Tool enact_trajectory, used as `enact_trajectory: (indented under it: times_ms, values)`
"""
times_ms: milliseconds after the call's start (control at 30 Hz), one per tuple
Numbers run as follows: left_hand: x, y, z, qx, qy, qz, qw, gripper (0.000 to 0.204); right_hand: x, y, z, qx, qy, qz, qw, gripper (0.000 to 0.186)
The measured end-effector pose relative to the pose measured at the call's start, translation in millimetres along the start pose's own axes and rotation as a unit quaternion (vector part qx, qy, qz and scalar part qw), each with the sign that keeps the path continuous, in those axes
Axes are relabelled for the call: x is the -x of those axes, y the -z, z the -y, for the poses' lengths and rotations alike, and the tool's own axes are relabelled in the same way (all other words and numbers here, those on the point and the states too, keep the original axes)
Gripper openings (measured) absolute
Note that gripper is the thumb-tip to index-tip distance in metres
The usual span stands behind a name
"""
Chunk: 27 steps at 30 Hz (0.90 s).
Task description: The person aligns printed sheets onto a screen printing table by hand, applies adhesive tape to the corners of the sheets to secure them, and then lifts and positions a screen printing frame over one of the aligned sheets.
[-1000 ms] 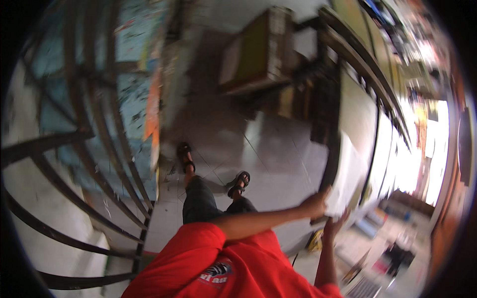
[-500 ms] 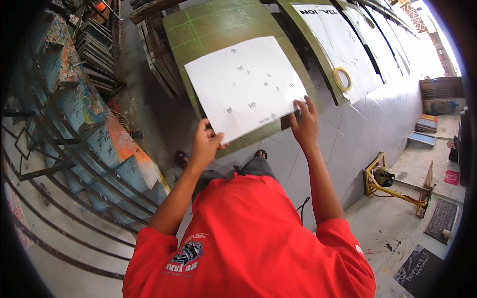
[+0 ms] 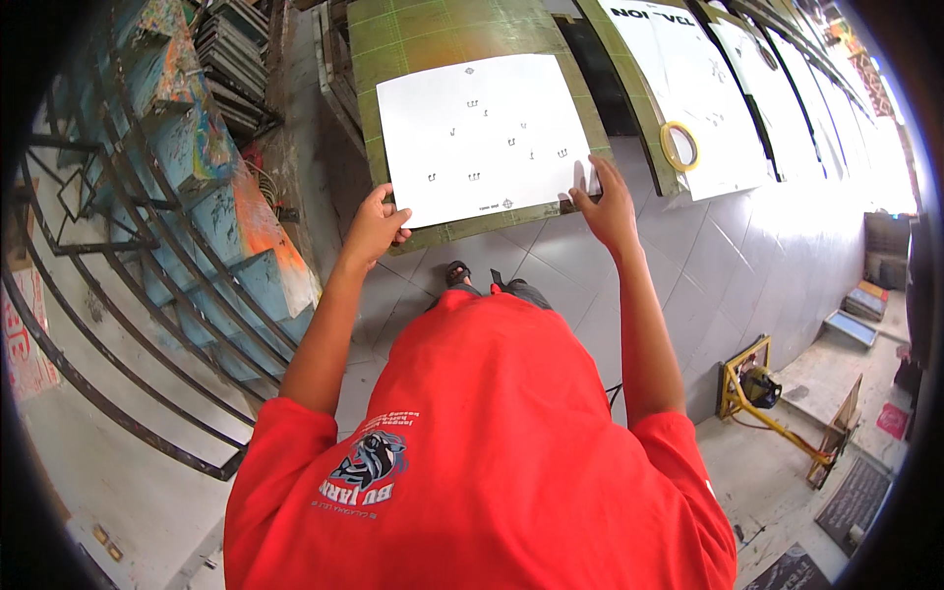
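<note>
A white sheet of paper with small scattered dark marks lies over the near part of a green gridded board. My left hand pinches its near left corner, thumb on top and the other fingers at the edge. At the near right corner, my right hand holds the sheet between the thumb and the fingers, which reach along the right edge. Part of the board's near edge shows below the paper. What lies under the sheet is hidden.
On the right, another green board carries a printed white sheet and a yellow tape roll. More boards with sheets run beyond it. Curved dark metal railings and paint-stained blue steps stand at left. A yellow-framed device sits at right.
The sheet has turned from a slant to nearly square with the board, and appears to rest flatter on it. Both hands have moved with its corners. The whole view has shifted too.
</note>
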<state>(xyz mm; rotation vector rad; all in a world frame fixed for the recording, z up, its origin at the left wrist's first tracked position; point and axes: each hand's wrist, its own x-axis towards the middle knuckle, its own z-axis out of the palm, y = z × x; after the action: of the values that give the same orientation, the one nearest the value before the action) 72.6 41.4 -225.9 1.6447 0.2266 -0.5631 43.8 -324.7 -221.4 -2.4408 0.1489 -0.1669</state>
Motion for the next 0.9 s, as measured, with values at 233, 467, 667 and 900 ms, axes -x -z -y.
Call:
enact_trajectory:
  times_ms: [233, 467, 667, 900]
  values:
    - [18, -8, 5, -0.015, 0.009, -0.037, 0.999, 0.055, 11, 5, -14, 0.098, 0.131, 0.052, 0.985, 0.060]
    - [27, -14, 12, -0.035, 0.003, -0.071, 0.997, 0.060, 10, 5, -25, 0.091, 0.176, 0.068, 0.978, 0.058]
    - [29, -18, 13, -0.039, 0.009, -0.086, 0.995, 0.062, 10, 7, -29, 0.079, 0.194, 0.055, 0.976, 0.051]
    - [29, -17, 8, -0.082, -0.001, -0.070, 0.994, 0.061, 19, -1, -31, 0.110, 0.196, 0.041, 0.974, 0.048]
